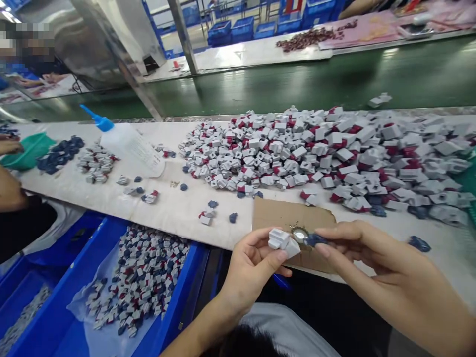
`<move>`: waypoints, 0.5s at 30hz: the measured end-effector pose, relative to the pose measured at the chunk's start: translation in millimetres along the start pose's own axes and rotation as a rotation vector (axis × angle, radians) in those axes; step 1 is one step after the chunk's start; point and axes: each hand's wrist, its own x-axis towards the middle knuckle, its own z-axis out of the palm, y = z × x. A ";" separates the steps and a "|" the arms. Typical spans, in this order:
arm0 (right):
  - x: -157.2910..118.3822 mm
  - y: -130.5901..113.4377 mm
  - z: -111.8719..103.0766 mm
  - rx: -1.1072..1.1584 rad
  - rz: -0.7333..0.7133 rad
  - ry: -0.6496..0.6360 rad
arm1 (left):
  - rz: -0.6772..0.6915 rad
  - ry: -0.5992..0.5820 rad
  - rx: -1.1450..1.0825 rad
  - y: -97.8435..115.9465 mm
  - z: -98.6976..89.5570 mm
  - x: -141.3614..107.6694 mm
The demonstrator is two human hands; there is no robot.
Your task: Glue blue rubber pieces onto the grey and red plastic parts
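While left hand (pixel 250 270) pinches grey block (pixel 278 239), half-curled

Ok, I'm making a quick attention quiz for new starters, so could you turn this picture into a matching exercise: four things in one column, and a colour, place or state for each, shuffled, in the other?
Column one
1. Wearer's left hand
2. Wearer's right hand
3. Squeeze bottle
4. Cardboard sheet

Column two
A. Topped with a blue nozzle
B. Holding a dark blue plastic piece
C. Brown, lying flat on the worktable
D. Holding a pale grey plastic piece

Right pairs: 1-D, 2-B, 3-A, 4-C
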 end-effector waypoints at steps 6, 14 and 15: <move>-1.7 -3.0 -2.5 0.087 -0.024 -0.097 | 0.101 -0.017 0.124 -4.3 7.6 -0.7; 6.7 10.3 -11.9 0.206 -0.017 -0.334 | 0.233 -0.050 0.530 -0.2 4.7 -3.2; 7.5 12.1 -10.8 0.243 0.009 -0.367 | 0.240 -0.048 0.556 -1.4 4.8 -1.1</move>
